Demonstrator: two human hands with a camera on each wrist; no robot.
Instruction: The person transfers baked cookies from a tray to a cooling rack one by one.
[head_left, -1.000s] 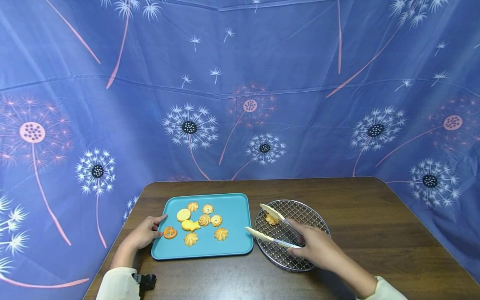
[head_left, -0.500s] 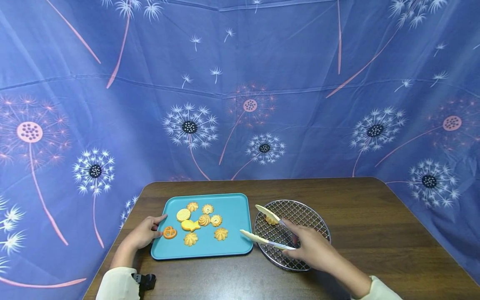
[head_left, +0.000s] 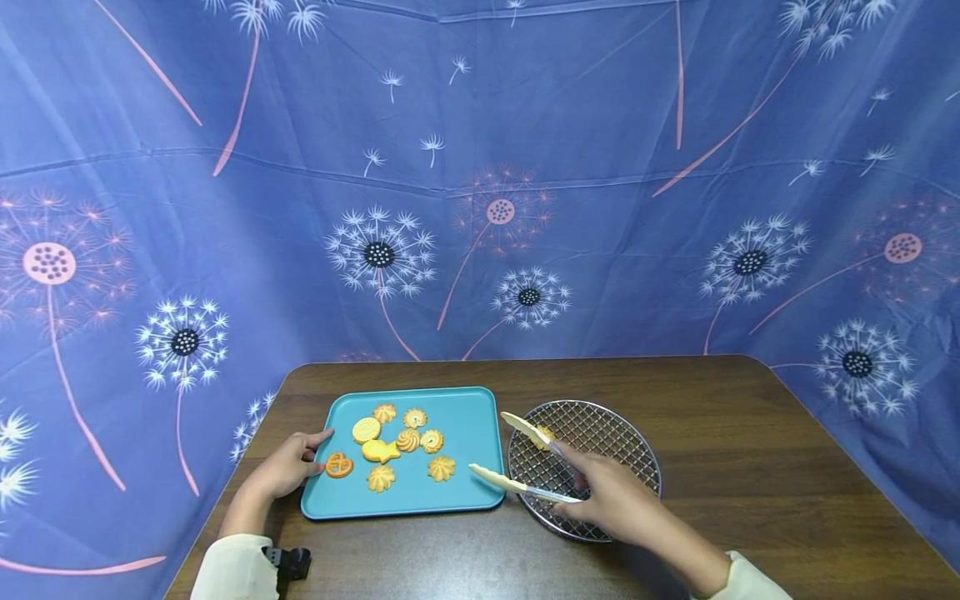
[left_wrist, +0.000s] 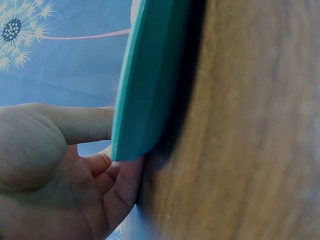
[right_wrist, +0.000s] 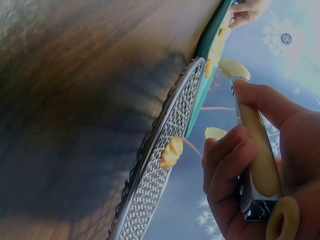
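Observation:
My left hand (head_left: 283, 467) pinches the left edge of a blue-green tray (head_left: 472, 408); the left wrist view has the thumb over the tray's rim (left_wrist: 145, 90) and fingers curled beneath. Several cookies lie on the tray, among them a pretzel (head_left: 339, 465), a fish-shaped cookie (head_left: 381, 451) and a round one (head_left: 366, 429). My right hand (head_left: 611, 496) grips a pair of tongs (head_left: 517, 483) with cream tips, spread apart above the gap between tray and wire rack (head_left: 600, 421). One flower-shaped cookie (right_wrist: 172, 152) sits on the rack, partly covered by the tongs in the head view.
The round metal rack stands just right of the tray on a brown wooden table (head_left: 750, 467). Behind the table hangs a blue dandelion-print cloth (head_left: 480, 167). A black strap device (head_left: 291, 562) is on my left wrist.
My right hand and the spread tongs have drifted left, so the lower tip now overlaps the tray's right side. The left hand and the cookies have stayed put.

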